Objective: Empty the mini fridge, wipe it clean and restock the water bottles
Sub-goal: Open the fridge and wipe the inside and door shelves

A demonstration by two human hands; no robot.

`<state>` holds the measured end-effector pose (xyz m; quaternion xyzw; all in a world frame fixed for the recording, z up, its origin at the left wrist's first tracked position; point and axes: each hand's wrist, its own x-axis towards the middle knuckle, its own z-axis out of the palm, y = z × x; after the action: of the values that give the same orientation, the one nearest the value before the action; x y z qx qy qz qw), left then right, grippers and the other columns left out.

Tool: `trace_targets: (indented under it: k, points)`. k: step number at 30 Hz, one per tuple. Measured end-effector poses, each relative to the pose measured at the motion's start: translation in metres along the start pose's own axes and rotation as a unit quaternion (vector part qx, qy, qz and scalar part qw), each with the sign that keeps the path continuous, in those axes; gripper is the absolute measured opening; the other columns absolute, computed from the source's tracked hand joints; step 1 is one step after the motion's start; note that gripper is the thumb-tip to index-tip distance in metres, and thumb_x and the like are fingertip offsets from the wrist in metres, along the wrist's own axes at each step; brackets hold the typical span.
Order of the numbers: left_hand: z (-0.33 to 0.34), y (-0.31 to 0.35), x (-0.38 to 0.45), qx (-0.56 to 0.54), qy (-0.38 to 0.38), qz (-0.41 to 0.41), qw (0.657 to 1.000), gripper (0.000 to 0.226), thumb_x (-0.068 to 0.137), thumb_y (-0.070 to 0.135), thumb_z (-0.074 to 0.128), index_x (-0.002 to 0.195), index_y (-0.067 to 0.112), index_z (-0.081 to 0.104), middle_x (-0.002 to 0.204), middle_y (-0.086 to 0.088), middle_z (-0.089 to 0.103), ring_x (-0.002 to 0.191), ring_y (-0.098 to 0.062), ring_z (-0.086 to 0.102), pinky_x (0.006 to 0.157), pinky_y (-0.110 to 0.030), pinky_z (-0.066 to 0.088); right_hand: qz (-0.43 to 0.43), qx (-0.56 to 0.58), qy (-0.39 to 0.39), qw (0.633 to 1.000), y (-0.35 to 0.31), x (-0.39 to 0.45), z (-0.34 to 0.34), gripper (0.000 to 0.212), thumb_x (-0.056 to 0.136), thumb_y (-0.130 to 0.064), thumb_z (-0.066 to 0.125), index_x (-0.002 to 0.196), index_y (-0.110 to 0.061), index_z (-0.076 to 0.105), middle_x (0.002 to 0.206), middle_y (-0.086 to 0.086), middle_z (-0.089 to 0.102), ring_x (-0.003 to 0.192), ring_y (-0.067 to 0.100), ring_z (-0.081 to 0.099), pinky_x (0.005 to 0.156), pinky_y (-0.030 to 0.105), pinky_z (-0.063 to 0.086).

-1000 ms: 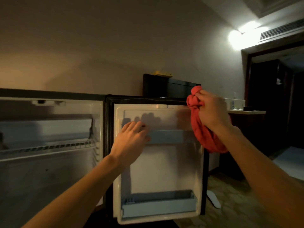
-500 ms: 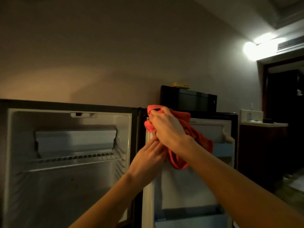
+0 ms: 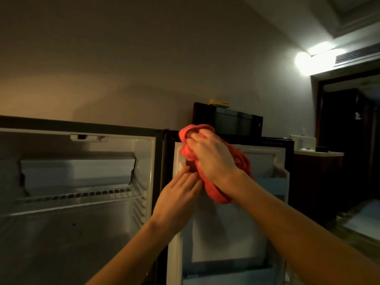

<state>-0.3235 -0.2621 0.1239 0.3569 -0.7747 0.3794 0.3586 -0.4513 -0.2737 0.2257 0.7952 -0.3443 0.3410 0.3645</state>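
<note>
Right hand [image 3: 211, 159] grips a bunched red cloth [image 3: 220, 188], fingers curled round it, and presses it against the upper left corner of the open fridge door's [image 3: 226, 233] inner side. Loose folds of the cloth hang below the wrist. Left hand [image 3: 176, 198] lies just beneath, fingers straight and together, their tips touching the door's white edge and the bottom of the cloth — it holds nothing.

Both forearms cross the lower part of the view and hide much of the door's middle. Behind the door stands a dark microwave [image 3: 228, 122] with a small yellow object [image 3: 218, 102] on top. Far right, a counter [image 3: 318, 154] carries a pale box [image 3: 303, 142], beside a dark doorway [image 3: 349, 145]. A bright wall lamp [image 3: 304, 60] glares above, next to an air vent [image 3: 357, 54].

On the left, the mini fridge [image 3: 78, 202] stands open. Its wire shelf [image 3: 78, 195] is bare, and the freezer flap [image 3: 76, 171] sits above it. The door's lower rack [image 3: 232, 276] shows only its pale blue rail; what it holds cannot be seen. The upper rack [image 3: 271, 179] is partly hidden by the cloth.

Compared with half a second ago, the right hand with the cloth has stayed at the door's top corner, and the left hand remains just under it — the view has shifted only slightly.
</note>
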Motion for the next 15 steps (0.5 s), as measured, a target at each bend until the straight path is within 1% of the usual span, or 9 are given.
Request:
trace_targets:
  k: [2,4,6,7,8,10,12,15]
  points:
    - [0.002,0.005,0.0,0.013,-0.002,-0.03,0.999,0.063,0.074,0.026,0.075,0.132,0.007,0.057,0.115,-0.005,0.064,0.113,-0.023,0.058,0.116,-0.039,0.029,0.033,0.004,-0.018,0.999,0.026,-0.009,-0.007,0.055,0.087,-0.027,0.022,0.118,-0.009,0.064,0.122,0.009,0.063,0.115,0.032,0.051,0.1,0.044,0.043]
    - [0.003,0.011,0.001,0.018,0.004,-0.045,0.999,0.066,0.076,0.034,0.074,0.134,0.007,0.057,0.111,-0.004,0.063,0.109,-0.023,0.058,0.115,-0.037,0.029,0.061,-0.015,-0.018,0.998,0.046,-0.022,-0.013,0.049,0.087,-0.022,0.028,0.116,-0.009,0.065,0.121,0.009,0.064,0.113,0.033,0.051,0.1,0.043,0.043]
    - [0.003,0.011,0.004,0.015,0.03,-0.055,0.998,0.059,0.077,0.039,0.073,0.127,0.009,0.061,0.108,-0.004,0.063,0.106,-0.023,0.056,0.113,-0.036,0.031,0.086,-0.016,-0.008,0.996,0.065,-0.035,-0.021,0.04,0.087,-0.01,0.041,0.119,-0.007,0.065,0.125,0.01,0.062,0.118,0.033,0.049,0.104,0.04,0.04]
    - [0.002,0.011,0.005,0.014,0.033,-0.061,0.997,0.055,0.078,0.041,0.071,0.123,0.01,0.063,0.106,-0.004,0.063,0.103,-0.023,0.056,0.111,-0.035,0.032,0.096,-0.019,-0.008,0.995,0.073,-0.041,-0.026,0.038,0.087,-0.004,0.048,0.121,-0.007,0.064,0.127,0.009,0.062,0.121,0.033,0.048,0.104,0.04,0.038]
    - [0.0,0.012,0.007,0.009,0.027,-0.071,0.997,0.052,0.079,0.044,0.07,0.12,0.011,0.064,0.104,-0.003,0.063,0.101,-0.023,0.056,0.109,-0.035,0.034,0.101,-0.015,-0.01,0.995,0.082,-0.047,-0.03,0.036,0.087,-0.002,0.052,0.121,-0.008,0.065,0.126,0.009,0.062,0.122,0.033,0.048,0.104,0.04,0.038]
    - [0.0,0.013,0.008,-0.004,0.011,-0.084,0.996,0.05,0.079,0.048,0.069,0.117,0.015,0.065,0.103,0.0,0.063,0.101,-0.022,0.057,0.105,-0.035,0.039,0.134,-0.001,-0.025,0.991,0.103,-0.064,-0.039,0.026,0.091,-0.011,0.054,0.114,-0.011,0.067,0.119,0.009,0.063,0.118,0.031,0.05,0.1,0.04,0.041]
    - [-0.001,0.014,0.009,-0.004,0.002,-0.091,0.996,0.05,0.08,0.052,0.068,0.116,0.018,0.064,0.102,0.001,0.062,0.1,-0.022,0.056,0.1,-0.035,0.042,0.17,0.009,-0.039,0.985,0.126,-0.084,-0.049,0.021,0.093,-0.021,0.051,0.105,-0.015,0.068,0.111,0.007,0.063,0.111,0.028,0.054,0.095,0.039,0.045]
    - [-0.002,0.016,0.011,0.005,0.009,-0.101,0.995,0.048,0.078,0.053,0.067,0.111,0.019,0.064,0.096,0.001,0.061,0.095,-0.022,0.055,0.094,-0.033,0.042,0.228,0.038,-0.053,0.972,0.161,-0.106,-0.058,0.017,0.095,-0.021,0.053,0.103,-0.018,0.067,0.106,0.009,0.064,0.101,0.028,0.059,0.088,0.035,0.046]
